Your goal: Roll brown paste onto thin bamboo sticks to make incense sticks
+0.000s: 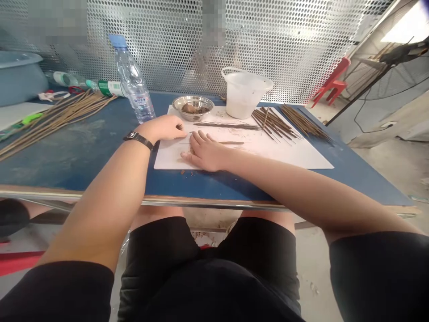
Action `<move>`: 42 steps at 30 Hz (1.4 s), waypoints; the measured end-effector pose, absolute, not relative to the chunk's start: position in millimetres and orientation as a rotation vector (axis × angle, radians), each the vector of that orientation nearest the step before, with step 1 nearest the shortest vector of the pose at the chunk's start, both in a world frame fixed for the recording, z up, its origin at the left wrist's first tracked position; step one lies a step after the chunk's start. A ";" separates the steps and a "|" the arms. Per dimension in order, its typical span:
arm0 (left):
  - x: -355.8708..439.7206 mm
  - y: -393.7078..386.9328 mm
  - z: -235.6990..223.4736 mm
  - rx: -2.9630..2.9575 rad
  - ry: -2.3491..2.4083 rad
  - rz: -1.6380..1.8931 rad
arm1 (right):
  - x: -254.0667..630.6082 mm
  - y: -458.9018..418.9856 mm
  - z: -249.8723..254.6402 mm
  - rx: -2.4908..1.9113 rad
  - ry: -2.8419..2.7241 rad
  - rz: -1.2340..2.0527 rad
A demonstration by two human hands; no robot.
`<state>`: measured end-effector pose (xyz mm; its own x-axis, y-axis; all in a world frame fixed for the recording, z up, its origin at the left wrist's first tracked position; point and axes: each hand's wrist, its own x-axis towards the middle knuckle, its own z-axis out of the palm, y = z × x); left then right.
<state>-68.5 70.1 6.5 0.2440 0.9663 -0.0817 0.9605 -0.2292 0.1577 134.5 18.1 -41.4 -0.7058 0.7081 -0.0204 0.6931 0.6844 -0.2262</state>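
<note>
My right hand lies flat, palm down and fingers spread, on a white board. Beneath it runs a thin stick with brown, clay-like paste around part of it; bare ends show on both sides, and the middle is hidden by the palm. Just to the left, my left hand rests at the board's edge with its fingers curled together. Whatever those fingertips may hold is hidden. Behind both hands stands a metal bowl with brown lumps of paste. Several thin bare sticks lie across the board.
A white plastic bucket stands at the board's back. Brown coated sticks are piled at its right, more beyond. Left are an upright water bottle, long tan rods and a blue basin. A perforated metal screen closes the back.
</note>
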 end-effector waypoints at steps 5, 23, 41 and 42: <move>-67.0 67.1 6.9 2.305 1.804 0.003 | 137.2 -19.2 -31.7 -1.253 -2.849 0.443; -71.9 69.5 6.2 2.259 1.772 0.006 | 143.2 -0.1 -26.5 -1.312 -2.896 0.406; -77.7 67.8 7.5 2.210 1.788 0.029 | 147.2 7.2 -34.9 -1.268 -2.812 0.399; -77.4 67.6 7.8 2.206 1.791 0.024 | 146.6 8.3 -35.6 -1.279 -2.818 0.377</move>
<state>-77.4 67.6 7.8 0.2232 0.9591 -0.1740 0.9542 -0.1785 0.2402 146.6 8.3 -35.6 -0.6631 0.7445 -0.0776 0.7388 0.6342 -0.2281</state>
